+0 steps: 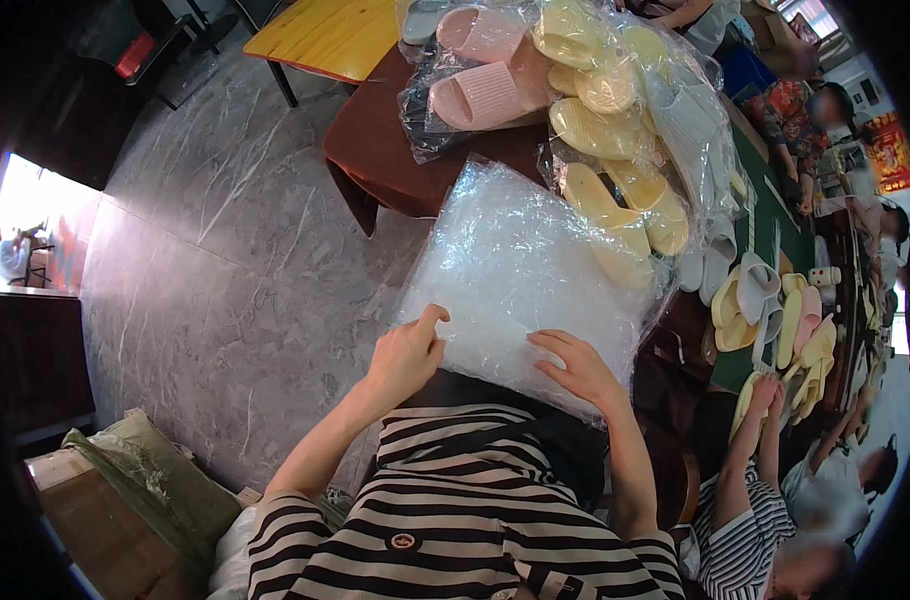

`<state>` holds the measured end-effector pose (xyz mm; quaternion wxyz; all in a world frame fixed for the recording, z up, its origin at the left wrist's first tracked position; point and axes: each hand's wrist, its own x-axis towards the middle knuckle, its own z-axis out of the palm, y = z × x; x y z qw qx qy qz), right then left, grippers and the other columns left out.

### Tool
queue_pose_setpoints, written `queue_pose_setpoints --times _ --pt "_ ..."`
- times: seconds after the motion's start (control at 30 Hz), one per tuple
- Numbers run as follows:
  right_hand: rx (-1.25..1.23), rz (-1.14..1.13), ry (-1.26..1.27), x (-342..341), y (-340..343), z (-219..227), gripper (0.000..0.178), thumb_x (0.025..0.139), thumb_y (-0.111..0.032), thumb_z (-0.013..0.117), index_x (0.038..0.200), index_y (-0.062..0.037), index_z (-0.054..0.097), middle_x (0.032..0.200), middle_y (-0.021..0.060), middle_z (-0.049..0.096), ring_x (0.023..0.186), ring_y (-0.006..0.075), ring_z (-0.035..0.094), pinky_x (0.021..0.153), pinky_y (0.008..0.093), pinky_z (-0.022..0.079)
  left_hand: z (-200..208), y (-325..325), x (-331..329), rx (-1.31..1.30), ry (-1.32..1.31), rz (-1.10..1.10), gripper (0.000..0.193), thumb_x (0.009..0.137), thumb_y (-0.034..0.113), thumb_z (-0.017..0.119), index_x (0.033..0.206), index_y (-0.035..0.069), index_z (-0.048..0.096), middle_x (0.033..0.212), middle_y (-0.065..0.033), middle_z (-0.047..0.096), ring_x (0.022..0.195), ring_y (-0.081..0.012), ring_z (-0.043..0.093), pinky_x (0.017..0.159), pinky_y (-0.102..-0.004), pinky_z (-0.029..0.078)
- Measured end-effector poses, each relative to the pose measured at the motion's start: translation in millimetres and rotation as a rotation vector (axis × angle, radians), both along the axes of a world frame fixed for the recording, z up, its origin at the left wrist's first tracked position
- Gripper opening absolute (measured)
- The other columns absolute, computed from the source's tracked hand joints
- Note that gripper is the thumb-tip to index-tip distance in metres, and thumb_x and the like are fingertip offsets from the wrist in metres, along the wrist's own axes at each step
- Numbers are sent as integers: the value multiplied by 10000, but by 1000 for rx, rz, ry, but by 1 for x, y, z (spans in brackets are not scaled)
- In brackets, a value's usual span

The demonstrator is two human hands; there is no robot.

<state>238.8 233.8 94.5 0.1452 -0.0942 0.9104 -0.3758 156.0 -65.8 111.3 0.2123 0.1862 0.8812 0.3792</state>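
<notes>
While the clear bag stack (520,280) rests on the lap, left hand (407,355) & right hand (578,368) press flat on its near edge, grip apart, steadying it; bagged slippers (585,110) lie beyond.

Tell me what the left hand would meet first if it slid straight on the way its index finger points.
Probably only more of the clear plastic bag stack that the left hand already touches; its finger points up-right across it. Depth is unclear.
</notes>
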Motion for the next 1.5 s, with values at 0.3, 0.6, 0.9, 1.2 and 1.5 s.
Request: queue_pose_setpoints --times 0.3,0.6,0.9,1.2,1.5 --pt "118 -250 249 5 -8 21 311 897 -55 572 1202 -66 632 1121 119 669 989 330 653 835 386 542 -11 -5 -35 -89 270 22 160 844 76 557 960 73 667 897 -136 673 790 -346 654 679 -451 505" --pt "317 28 385 23 -33 5 373 810 -38 582 1183 -30 593 1096 113 654 974 282 651 792 370 553 -4 -20 -59 14 207 121 129 878 98 568 943 60 673 940 -156 657 890 -370 644 748 -457 506" --pt "283 53 237 25 -35 -3 377 856 -189 619 1198 -40 565 1125 133 624 1024 321 626 845 394 539 -9 122 -98 -17 397 -385 206 888 128 616 1080 58 641 1015 -118 630 930 -299 629 789 -390 503" --pt "-368 -823 337 -11 118 -1 244 990 -181 540 1043 6 688 950 59 708 881 123 629 823 279 503 -104 151 -107 33 745 -324 531 835 340 697 1248 29 574 1300 -193 464 1293 -373 378 1143 -588 190" --pt "-522 -1378 120 -73 247 -89 491 864 -154 696 1292 -24 493 1047 65 632 908 142 598 746 253 495 -104 152 -109 -74 685 -370 637 887 446 607 1415 113 476 1498 -155 354 1458 -382 194 1182 -618 26"
